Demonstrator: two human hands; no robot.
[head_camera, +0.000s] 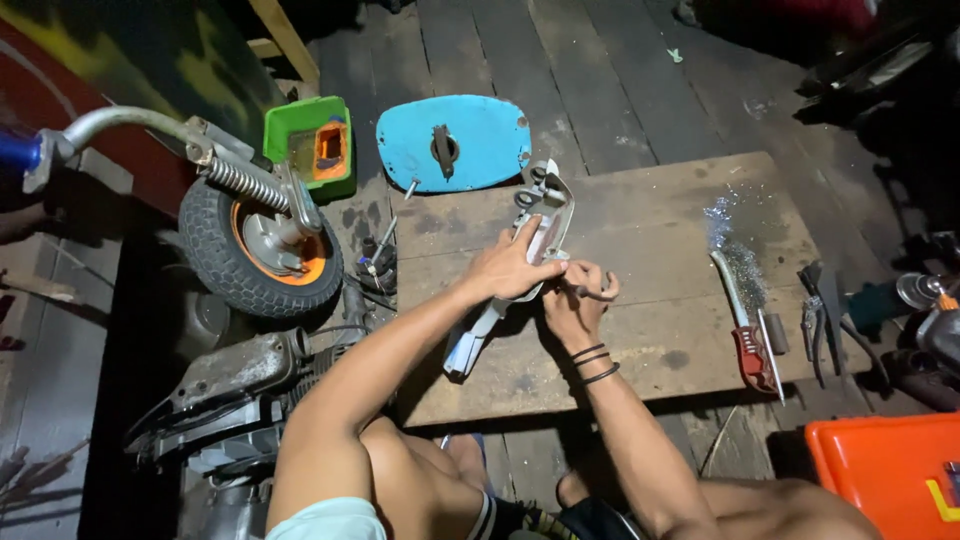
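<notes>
- My left hand (515, 270) is clamped on the long white metal part (530, 255). It lies on the wooden board (650, 300), slanting from near my knee up and away to the right.
- My right hand (578, 300) is just beside it, its grip closed around a thin dark tool (592, 292) whose tip points at the part.
- A blue cover (480, 140) lies past the part.
- A red-handled saw (745, 330) and pliers (815, 315) lie well off to the right. A small wheel (262, 245) stands on my left.

The orange plastic box (890, 475), right of the brown wooden board (640, 250), is cut off by the frame; the right hand (578, 300) hides its small dark tool.
</notes>
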